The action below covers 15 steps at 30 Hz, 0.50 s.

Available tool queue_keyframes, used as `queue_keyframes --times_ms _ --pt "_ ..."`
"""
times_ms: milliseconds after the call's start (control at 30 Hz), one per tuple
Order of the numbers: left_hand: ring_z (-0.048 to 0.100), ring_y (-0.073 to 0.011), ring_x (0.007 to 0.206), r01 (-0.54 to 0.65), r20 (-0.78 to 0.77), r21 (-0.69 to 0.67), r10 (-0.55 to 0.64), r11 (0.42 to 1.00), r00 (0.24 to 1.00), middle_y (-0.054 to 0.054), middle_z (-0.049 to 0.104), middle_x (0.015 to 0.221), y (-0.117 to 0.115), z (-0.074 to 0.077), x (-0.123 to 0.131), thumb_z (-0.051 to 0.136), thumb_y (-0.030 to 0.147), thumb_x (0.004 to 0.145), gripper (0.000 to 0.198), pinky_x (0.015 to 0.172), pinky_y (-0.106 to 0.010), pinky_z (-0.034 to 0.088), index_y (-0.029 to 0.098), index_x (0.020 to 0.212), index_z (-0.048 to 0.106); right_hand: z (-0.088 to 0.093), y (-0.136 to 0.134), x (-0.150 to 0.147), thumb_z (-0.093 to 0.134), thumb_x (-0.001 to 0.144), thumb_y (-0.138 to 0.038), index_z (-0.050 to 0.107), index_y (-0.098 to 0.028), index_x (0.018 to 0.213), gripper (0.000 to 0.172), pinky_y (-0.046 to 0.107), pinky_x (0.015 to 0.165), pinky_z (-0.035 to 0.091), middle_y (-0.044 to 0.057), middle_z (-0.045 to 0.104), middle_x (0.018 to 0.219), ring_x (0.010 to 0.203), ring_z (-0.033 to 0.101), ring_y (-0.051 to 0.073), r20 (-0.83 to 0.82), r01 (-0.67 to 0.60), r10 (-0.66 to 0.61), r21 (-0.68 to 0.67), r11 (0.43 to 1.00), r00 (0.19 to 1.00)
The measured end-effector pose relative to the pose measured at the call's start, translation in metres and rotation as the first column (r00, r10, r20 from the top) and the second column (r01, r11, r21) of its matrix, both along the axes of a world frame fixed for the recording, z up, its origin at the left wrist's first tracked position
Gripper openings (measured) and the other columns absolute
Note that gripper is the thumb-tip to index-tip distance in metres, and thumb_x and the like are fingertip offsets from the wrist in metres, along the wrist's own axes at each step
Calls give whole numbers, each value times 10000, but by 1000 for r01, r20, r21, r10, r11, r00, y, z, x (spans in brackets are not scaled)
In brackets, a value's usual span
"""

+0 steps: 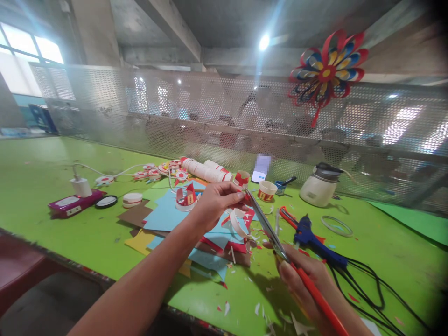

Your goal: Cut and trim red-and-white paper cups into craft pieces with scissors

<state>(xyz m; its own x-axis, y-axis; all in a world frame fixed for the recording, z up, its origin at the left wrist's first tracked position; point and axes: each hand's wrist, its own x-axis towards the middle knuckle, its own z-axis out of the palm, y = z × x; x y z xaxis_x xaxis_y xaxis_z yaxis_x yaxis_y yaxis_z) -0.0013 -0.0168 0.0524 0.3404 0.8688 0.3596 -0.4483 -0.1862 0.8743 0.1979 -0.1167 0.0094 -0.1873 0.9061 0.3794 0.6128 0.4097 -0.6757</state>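
My right hand [304, 270] is wrapped round red-handled scissors [264, 221], whose long metal blades point up and away to the left. Their tips meet the fingertips of my left hand [220, 200], which is closed in a pinch. A small bit of red and white paper seems to be between those fingers, mostly hidden. Just below my left hand, a cut white paper cup ring [240, 224] lies on its side on the coloured paper sheets [168, 212]. A cut red and white cup piece [186, 198] stands left of the hand.
A blue glue gun [318, 242] with a black cable lies at right, near a red utility knife [289, 217] and a tape ring [336, 226]. Behind are stacked paper cups [206, 170], a phone [261, 169] and a white jug [320, 186]. A purple power strip [75, 203] sits left. Scraps litter the green table [94, 247].
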Motion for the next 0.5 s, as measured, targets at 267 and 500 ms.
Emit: queue_keyframes --times_ms 267,500 --pt "648 -171 683 -12 -13 -1 12 1000 1000 -68 678 720 2 -1 0 696 201 688 117 691 -335 517 112 681 621 1 -1 -1 400 859 -565 641 -154 1041 510 239 420 252 -54 316 539 439 327 104 -59 -25 22 -62 998 998" --pt "648 -168 678 -21 -10 -9 21 1000 1000 -68 676 712 0 -1 1 693 198 688 116 694 -339 513 110 677 618 -4 0 -1 432 849 -557 648 -180 1023 468 230 410 260 -50 346 525 426 339 99 -86 1 -3 -30 1000 996"
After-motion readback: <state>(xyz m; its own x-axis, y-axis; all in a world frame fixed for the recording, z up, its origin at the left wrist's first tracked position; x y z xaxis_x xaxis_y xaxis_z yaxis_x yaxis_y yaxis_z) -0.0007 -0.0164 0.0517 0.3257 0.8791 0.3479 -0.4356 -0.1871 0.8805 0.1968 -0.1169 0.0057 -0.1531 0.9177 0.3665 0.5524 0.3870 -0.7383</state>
